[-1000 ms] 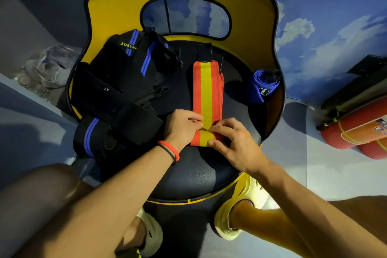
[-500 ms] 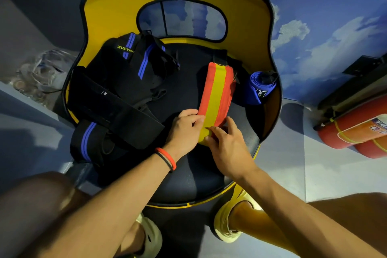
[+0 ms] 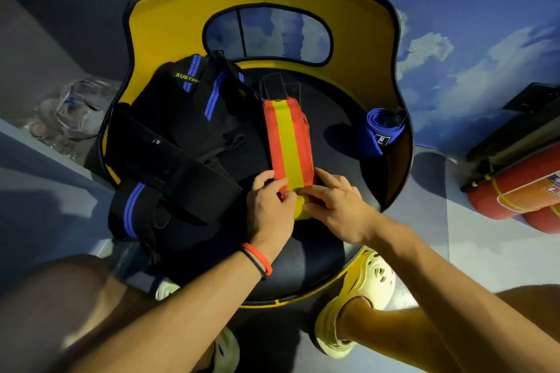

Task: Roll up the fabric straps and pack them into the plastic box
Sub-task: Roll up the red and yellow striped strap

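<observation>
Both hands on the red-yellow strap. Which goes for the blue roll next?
Probably right. The blue roll lies right of the red-yellow strap, only bare seat between it and the right hand; the left hand would have to cross the strap.

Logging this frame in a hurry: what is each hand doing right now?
Left hand: grips the near end of the red-and-yellow strap.
Right hand: pinches that same end.
</observation>
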The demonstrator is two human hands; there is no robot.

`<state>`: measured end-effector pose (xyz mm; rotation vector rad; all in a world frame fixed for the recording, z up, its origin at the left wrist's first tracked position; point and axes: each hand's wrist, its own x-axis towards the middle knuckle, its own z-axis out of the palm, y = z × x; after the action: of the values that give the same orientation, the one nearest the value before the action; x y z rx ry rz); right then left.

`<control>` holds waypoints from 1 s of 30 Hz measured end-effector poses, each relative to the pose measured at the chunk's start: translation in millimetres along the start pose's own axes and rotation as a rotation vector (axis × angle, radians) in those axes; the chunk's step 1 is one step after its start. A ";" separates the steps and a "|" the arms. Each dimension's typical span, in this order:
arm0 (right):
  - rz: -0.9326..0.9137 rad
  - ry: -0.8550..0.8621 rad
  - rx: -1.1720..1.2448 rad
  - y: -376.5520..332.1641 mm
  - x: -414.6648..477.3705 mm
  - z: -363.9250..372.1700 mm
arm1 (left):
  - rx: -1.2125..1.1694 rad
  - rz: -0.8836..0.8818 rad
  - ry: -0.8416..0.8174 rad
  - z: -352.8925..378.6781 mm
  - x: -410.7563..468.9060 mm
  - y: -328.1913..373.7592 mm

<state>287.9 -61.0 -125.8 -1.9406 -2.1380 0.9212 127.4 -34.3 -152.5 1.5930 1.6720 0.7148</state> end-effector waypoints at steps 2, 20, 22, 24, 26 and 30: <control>0.021 0.035 0.001 -1.1 -1.0 8.5 | -0.020 0.010 0.006 0.0 1.3 -0.2; -0.171 0.232 0.155 13.0 -6.6 23.1 | 0.048 0.013 -0.070 -11.4 6.8 1.7; -0.155 0.308 0.191 11.9 -3.4 22.5 | 0.007 0.039 -0.033 -17.0 6.8 0.7; -0.084 0.337 0.216 11.1 0.9 21.2 | -0.052 0.051 0.002 -22.1 4.9 -3.3; -0.018 0.367 0.204 9.5 4.8 21.8 | -0.135 0.088 -0.016 -25.5 0.7 -9.8; 0.036 0.439 0.200 3.5 9.9 23.5 | -0.149 0.162 -0.071 -26.7 1.4 -23.2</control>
<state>278.3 -60.2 -149.7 -1.8742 -1.7038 0.6114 92.1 -32.8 -155.2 1.6403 1.4166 0.8338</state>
